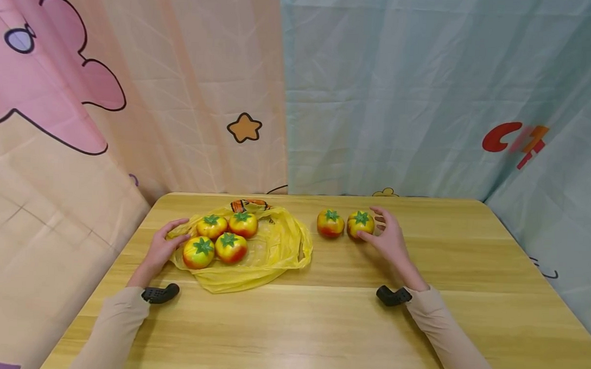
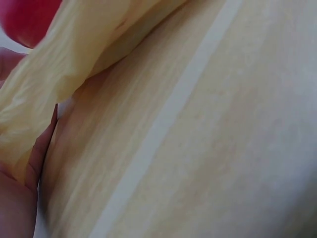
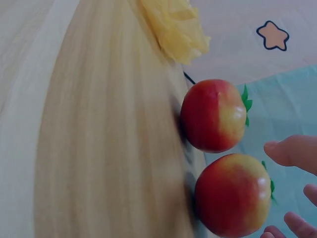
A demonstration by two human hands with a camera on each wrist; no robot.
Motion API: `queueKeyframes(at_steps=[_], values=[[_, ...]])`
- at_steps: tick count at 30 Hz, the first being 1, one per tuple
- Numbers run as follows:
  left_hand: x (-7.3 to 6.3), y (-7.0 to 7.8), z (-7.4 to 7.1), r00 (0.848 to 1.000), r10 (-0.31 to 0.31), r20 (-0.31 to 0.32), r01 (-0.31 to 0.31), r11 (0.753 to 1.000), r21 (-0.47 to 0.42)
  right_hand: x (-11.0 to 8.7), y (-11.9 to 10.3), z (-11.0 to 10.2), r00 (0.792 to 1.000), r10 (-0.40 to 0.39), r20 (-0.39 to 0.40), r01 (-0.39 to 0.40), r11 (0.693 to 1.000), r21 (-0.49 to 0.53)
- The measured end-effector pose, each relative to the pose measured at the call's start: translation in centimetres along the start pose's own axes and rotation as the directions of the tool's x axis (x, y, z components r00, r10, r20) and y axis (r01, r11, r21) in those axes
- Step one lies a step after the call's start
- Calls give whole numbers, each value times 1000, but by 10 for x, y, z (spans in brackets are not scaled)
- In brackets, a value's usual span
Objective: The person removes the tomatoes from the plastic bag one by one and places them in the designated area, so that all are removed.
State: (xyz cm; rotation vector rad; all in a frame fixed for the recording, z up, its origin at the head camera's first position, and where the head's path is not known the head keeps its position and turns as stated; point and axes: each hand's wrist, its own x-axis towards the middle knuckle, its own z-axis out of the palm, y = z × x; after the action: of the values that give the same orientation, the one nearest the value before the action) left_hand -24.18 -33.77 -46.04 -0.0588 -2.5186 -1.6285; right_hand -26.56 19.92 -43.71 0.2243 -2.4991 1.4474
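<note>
Tomatoes (image 1: 231, 250) hide part of the yellow bag (image 1: 285, 239).

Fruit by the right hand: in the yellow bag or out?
Out: the fruit sits on the table, another fruit between it and the bag.

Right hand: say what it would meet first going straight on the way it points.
The right hand would probably meet the head view's rightmost fruit first; whether they touch now is unclear.
</note>
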Motion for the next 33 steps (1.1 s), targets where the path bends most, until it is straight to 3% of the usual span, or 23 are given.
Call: queueKeyframes(at_steps=[8,16,26,33], values=[[1,-1,-1,1000,5,-6,-5,1000,-15,-1,-16,-2,994,-96,-59,93,994,-52],[0,3,-3,1000,-5,27,5,1000,-14,-4,-35,4,971,-220,-91,215,975,-60],[-1,-1,-3,999,28,23,-28,999,-31,-10,-57,26,954,-297,-51,294,954,-62],[-1,0,-2,999,4,35,-3,1000,-26,-14,-68,45,951,-309,-4,309,951,-11]])
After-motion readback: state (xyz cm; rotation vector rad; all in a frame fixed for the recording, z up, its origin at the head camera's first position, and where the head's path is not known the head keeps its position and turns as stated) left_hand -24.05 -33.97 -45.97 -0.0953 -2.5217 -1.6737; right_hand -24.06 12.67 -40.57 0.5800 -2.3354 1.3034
